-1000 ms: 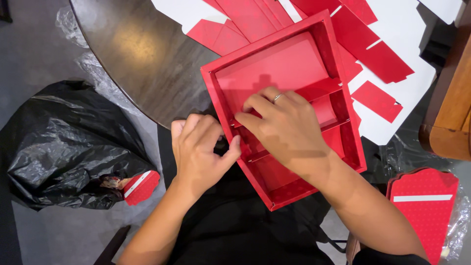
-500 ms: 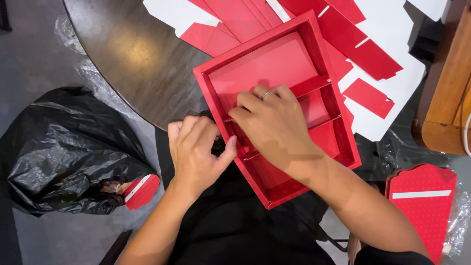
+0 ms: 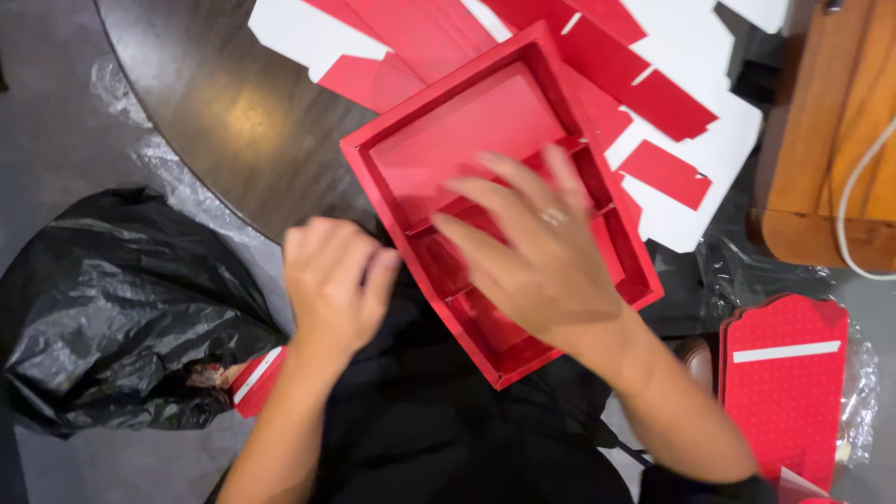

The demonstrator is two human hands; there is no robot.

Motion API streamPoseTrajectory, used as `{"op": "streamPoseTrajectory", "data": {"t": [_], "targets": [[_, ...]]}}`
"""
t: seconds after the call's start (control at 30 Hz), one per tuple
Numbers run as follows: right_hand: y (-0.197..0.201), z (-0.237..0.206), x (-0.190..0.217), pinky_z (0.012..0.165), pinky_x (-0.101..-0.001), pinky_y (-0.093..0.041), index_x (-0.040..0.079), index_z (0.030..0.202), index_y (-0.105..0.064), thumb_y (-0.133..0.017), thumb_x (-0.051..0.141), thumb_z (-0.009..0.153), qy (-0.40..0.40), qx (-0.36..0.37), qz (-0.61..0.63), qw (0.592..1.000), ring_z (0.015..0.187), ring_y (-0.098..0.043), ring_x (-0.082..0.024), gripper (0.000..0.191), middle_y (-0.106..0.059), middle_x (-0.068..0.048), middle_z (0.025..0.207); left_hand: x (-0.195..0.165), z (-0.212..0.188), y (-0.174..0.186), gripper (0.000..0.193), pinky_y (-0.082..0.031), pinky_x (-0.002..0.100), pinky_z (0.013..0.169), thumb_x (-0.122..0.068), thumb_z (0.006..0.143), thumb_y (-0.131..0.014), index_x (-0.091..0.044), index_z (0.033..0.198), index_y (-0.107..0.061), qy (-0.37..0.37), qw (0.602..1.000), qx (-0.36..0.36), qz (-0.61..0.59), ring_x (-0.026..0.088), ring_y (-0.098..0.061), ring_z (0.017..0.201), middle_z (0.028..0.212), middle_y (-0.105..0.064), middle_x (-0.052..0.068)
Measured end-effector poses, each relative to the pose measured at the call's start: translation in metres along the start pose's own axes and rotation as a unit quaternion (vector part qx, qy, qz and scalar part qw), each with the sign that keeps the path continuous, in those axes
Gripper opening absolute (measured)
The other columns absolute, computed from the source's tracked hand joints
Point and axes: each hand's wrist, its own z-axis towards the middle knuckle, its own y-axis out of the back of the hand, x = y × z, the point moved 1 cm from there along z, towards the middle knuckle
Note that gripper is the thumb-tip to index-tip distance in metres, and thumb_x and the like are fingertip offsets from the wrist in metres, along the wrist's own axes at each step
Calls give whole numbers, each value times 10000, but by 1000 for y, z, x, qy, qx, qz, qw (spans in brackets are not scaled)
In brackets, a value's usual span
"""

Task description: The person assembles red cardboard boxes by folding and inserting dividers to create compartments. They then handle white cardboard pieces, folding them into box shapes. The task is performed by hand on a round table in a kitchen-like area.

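You were seating dividers: your right hand (image 3: pixel 546 266) lay spread flat over the red box (image 3: pixel 448 140), your left hand (image 3: pixel 329 285) curled empty beside its edge.

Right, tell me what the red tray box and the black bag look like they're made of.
Red tray box: apparently matte cardboard, with thin folded walls and dividers and flat, unglossy faces. Black bag: likely thin plastic film, crumpled into soft folds with shiny highlights.
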Motion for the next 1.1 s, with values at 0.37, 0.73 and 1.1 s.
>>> {"op": "streamPoseTrajectory", "data": {"t": [0.37, 0.73, 1.1], "targets": [[-60, -154, 57, 993, -457, -503, 188, 1623, -124, -464, 145, 1012, -442, -345, 626, 542, 1277, -541, -253, 701, -438, -95, 1528, 31, 77, 8, 580, -485, 439, 1014, -186, 1011, -698, 13, 1523, -513, 33, 989, 84, -121, 383, -635, 1165, 1254, -657, 190], [19, -141, -52, 1135, -322, -429, -21, 1528, -487, -526, 102, 1047, -395, -236, 403, 791, 1315, -551, -165, 498, -580, -126, 1476, 0, -20, 12, 625, -416, 279, 1138, -193, 962, -626, -53, 1527, -399, 160, 827, 48, -537, 154, -533, 1360, 1476, -548, 46], [39, -50, 25, 938, -439, -539, 27, 1079, -724, -782, 129, 903, -121, -196, -9, 973, 1052, -673, -324, 211, -693, -121, 1097, -27, -42, -24, 493, -506, 275, 1017, -38, 967, -641, 7, 1447, -541, 249, 818, 42, -517, 122, -640, 1141, 1283, -666, 74]]}}
